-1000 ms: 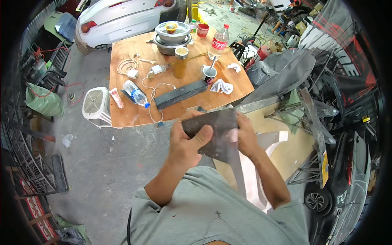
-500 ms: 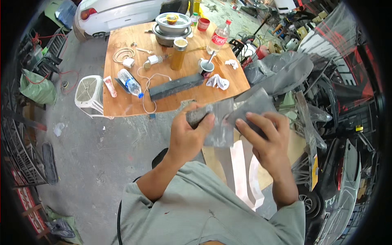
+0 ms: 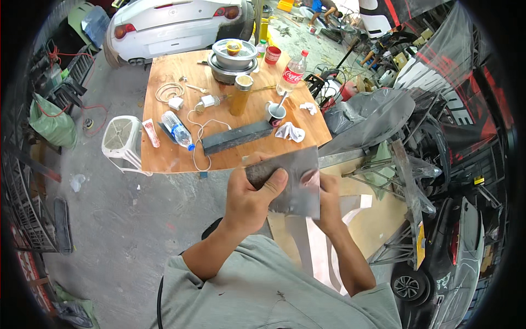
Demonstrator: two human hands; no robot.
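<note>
My left hand [image 3: 247, 200] grips a wide, flat grey putty spreader [image 3: 296, 189] by its dark, rough edge, thumb on the near face. A reddish-brown smear of paste [image 3: 310, 179] marks the blade near its right side. My right hand [image 3: 330, 204] is closed behind that blade, which covers most of its fingers. The second, dark grey spreader seen in it just before is hidden now. Beneath both hands, a pale pinkish-white curved part [image 3: 319, 247] lies on a tan board [image 3: 378, 219].
Ahead stands a wooden table [image 3: 181, 71] with a dark long block [image 3: 238, 137], mug [image 3: 275, 113], bottles, cables and stacked bowls [image 3: 233, 57]. A white stool [image 3: 121, 134] is at its left. Metal stands [image 3: 402, 181] and a dark car [image 3: 455, 263] lie right; another person [image 3: 327, 12] bends far off.
My right hand has moved left and down, behind the left spreader, and its own spreader has gone out of sight. The view has tilted up, showing more of the white car.
</note>
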